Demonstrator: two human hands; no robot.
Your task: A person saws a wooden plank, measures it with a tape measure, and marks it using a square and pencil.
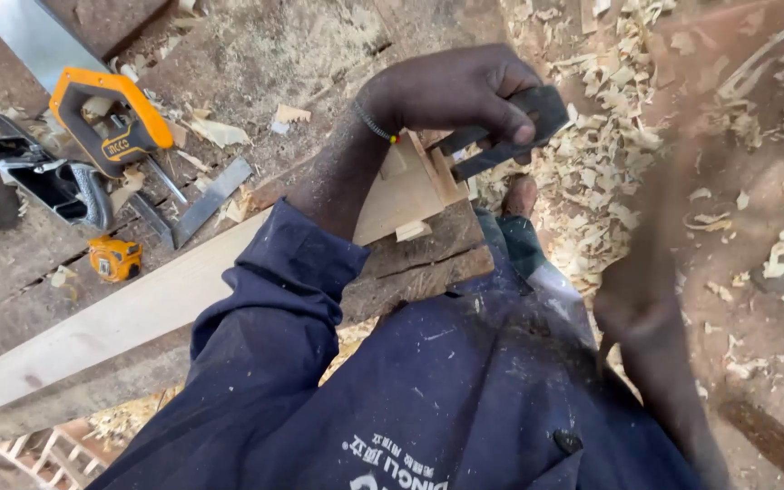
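On rough wooden workbench (256, 54): long pale plank (138, 308), long axis running lower left to upper right, notched end at bench edge under left hand (451, 91). Left hand clenched around dark tool handle (510, 136), handle's long axis pointing right and slightly up, over plank end. Right hand (637, 290) motion-blurred, grip impossible to tell. Left of plank: handsaw (111, 113) with orange handle, metal plane (38, 177), steel square (197, 204), small orange tape measure (115, 259). Shavings (610, 172) on ground.

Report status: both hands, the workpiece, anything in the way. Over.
Left hand gripping dark tool against cut end of pale plank. Right hand motion-blurred, grip unclear. Handsaw, steel square, tape measure lie apart on bench.
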